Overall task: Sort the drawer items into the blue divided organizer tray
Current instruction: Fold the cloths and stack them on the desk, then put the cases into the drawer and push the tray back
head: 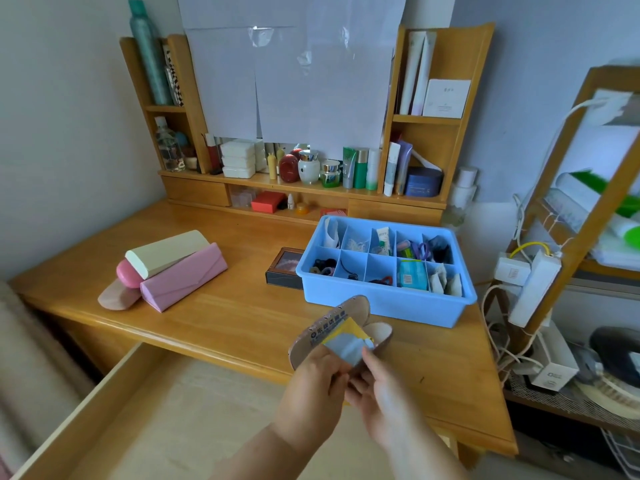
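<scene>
Long honey-coloured wooden desk (242, 317) spreads out beyond and under both hands, its pale-lined open wooden drawer (166, 410) pulled out below and left of them. Blue plastic divided organizer tray (381, 306) sits on the desk just past the hands, up and slightly right — ten compartments in two rows, most already holding small stuff: dark hair ties, a blue packet, white sachets, a small tube, purple loops; exact contents of some cells too small to tell. Far left of the hands, a cluster of glasses cases: pink folding triangular case (183, 277) with a cream triangular case (166, 252) lying tilted across it, a rounded glossy pink hard case (128, 273) touching them and a flat beige soft pouch (116, 297) beneath. Small dark brown box with a clear lid (284, 268) touches the tray's left wall, up and left of the hands. Left hand (311, 382) grips the lower end of a brown flat leather glasses pouch (332, 327) with printed lettering, fingers curled round it, held in the air above the desk's front edge. Right hand (377, 382) pinches a yellow and pale blue folded cloth (349, 342) sticking out of the pouch's mouth — thumb on the blue part.
</scene>
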`<state>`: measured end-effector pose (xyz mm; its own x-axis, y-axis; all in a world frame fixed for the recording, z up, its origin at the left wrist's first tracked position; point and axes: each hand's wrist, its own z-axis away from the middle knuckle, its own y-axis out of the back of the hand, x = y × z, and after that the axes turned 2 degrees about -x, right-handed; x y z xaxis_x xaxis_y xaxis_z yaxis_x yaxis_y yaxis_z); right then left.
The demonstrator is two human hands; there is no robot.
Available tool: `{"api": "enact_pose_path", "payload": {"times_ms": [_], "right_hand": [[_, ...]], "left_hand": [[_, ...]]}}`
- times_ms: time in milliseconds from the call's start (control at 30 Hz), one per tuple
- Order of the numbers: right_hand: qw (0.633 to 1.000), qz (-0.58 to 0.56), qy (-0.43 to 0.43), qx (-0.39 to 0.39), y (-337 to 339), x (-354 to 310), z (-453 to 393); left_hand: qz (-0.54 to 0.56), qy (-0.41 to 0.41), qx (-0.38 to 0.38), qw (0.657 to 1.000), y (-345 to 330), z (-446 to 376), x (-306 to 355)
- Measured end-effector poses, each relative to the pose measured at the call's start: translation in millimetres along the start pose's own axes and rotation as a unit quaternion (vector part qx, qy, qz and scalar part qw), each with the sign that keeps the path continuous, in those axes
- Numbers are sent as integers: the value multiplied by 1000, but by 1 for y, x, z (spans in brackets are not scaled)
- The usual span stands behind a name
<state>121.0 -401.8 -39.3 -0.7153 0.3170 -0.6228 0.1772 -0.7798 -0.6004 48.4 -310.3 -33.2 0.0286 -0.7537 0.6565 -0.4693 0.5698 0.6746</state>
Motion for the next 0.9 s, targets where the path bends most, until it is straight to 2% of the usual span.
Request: {"api": "enact_pose_path", "payload": {"times_ms": [67,133,167,200,267,300,333,367,400,433,467,500,533,667,833,900], "right_hand": [[1000,-7,7,24,-5,5,1],[999,0,24,31,-6,6,2],[998,28,44,26,-5,5,5],[995,68,63,25,-3,4,8],[987,135,85,30,0,-3,13],[985,146,86,25,1,-6,16],[984,154,86,17,1,-8,18],[982,169,83,18,0,-10,20],[978,189,81,20,-1,-10,22],[974,208,83,14,-4,-9,26],[971,224,88,8,-5,-8,29],[966,238,97,6,-7,-7,30],[961,253,108,7,-10,-7,32],[948,294,121,20,-17,-4,37],[950,293,103,-15,-23,6,44],[961,266,68,-30,-21,7,46]], "left_hand": [[-30,-24,-57,998,-1,5,7],[-129,-56,-83,987,2,10,23],[-183,-107,-56,976,6,12,29],[-191,-158,-18,969,14,14,35],[-117,-218,87,965,32,16,36],[-78,-190,140,969,42,16,31],[-13,-107,165,980,53,15,29],[98,20,124,987,61,14,31],[246,133,43,959,62,13,30],[383,204,-35,900,60,16,31],[468,225,-80,851,54,17,31],[496,219,-99,835,46,19,31],[495,208,-94,838,38,22,32],[398,222,-35,889,15,31,35],[382,219,-7,898,-3,35,46],[344,214,5,914,-6,34,44]]}}
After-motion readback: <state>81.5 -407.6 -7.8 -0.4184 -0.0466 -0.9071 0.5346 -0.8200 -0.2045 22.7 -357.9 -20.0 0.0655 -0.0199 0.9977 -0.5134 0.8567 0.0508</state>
